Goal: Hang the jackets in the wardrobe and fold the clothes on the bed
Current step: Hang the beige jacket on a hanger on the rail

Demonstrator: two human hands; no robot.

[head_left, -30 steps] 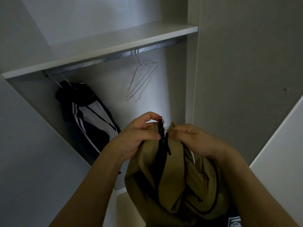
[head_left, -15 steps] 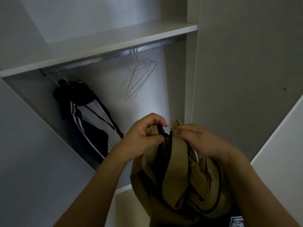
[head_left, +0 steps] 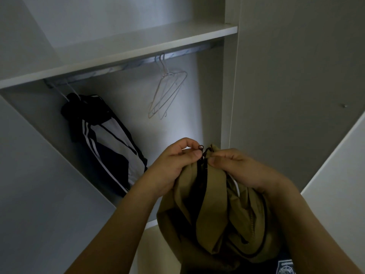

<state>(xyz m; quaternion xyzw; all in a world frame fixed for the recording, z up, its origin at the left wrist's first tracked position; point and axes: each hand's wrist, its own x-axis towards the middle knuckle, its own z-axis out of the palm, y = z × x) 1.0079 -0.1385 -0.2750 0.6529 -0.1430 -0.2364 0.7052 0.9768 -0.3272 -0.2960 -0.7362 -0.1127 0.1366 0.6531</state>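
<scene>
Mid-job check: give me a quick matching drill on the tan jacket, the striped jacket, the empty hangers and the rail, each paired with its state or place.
Things:
1. tan jacket
2. striped jacket
3. empty wire hangers
4. rail

States or places:
A. hooked on the rail, carrying nothing
B. mounted under the shelf
C. pinched at its zip by the left hand and right hand
D. hanging at the rail's left end

Pairs: 1-C, 2-D, 3-A, 4-B
</scene>
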